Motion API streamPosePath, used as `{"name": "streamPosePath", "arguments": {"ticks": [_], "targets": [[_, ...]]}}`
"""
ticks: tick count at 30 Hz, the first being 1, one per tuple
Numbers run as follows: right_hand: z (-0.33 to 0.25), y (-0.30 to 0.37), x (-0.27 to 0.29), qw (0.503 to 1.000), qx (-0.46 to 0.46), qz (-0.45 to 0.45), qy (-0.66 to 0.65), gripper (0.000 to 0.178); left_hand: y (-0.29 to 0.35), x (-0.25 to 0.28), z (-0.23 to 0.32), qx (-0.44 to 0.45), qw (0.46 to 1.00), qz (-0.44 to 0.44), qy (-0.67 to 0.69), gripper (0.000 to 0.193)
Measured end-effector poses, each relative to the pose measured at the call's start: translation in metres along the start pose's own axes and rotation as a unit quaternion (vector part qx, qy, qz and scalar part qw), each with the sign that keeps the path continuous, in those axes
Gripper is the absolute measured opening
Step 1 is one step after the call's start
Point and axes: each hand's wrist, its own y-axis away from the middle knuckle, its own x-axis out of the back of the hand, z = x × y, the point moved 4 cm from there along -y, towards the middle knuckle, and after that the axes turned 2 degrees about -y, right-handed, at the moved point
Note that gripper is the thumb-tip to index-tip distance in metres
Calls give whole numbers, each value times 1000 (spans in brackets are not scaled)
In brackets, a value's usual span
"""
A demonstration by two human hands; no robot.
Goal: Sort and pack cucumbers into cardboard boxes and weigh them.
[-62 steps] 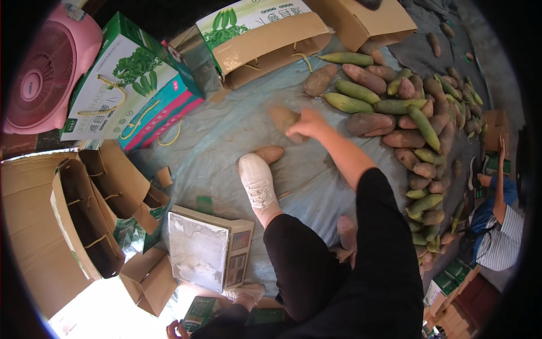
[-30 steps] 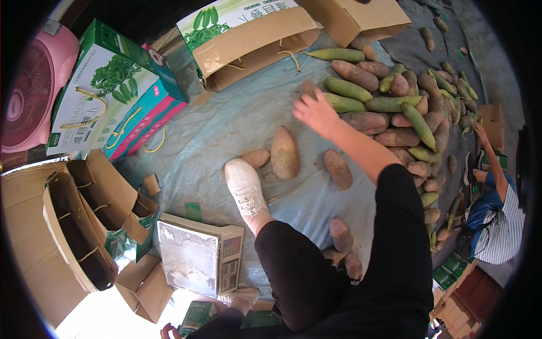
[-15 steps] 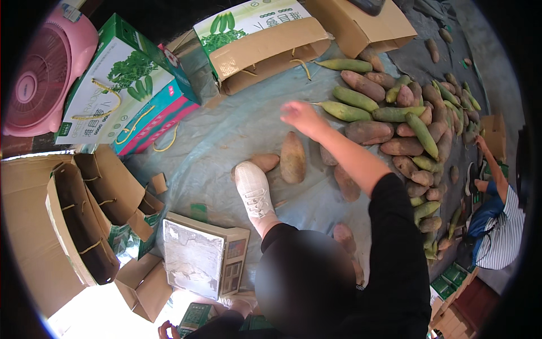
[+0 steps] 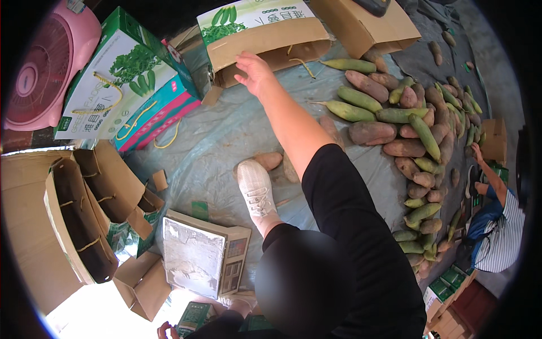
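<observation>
Left hand (image 4: pixel 165 330) sits at the bottom edge, lower left; can't tell if it's gripping anything. Right hand (image 4: pixel 250 72), well apart from it, looks empty, fingers spread at the open carton (image 4: pixel 293 41), upper middle; contact's unclear. Probably best to touch that cardboard gently.

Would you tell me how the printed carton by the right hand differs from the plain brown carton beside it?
The printed carton has a white panel with green vegetable pictures; the brown carton shows only plain sides. A yellow cord hangs at the printed carton's mouth; none shows on the brown carton. The right hand is at the printed carton, away from the brown carton. Both are cardboard.
</observation>
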Motion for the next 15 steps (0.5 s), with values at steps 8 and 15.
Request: {"name": "streamPosePath", "arguments": {"ticks": [8,15], "targets": [[-35,94,22,987,144,73,-18,51,3,2,0,26,1000,12,5,24],[-36,143,116,989,47,74,-116,42,1,2,-2,-4,1000,15,10,23]]}}
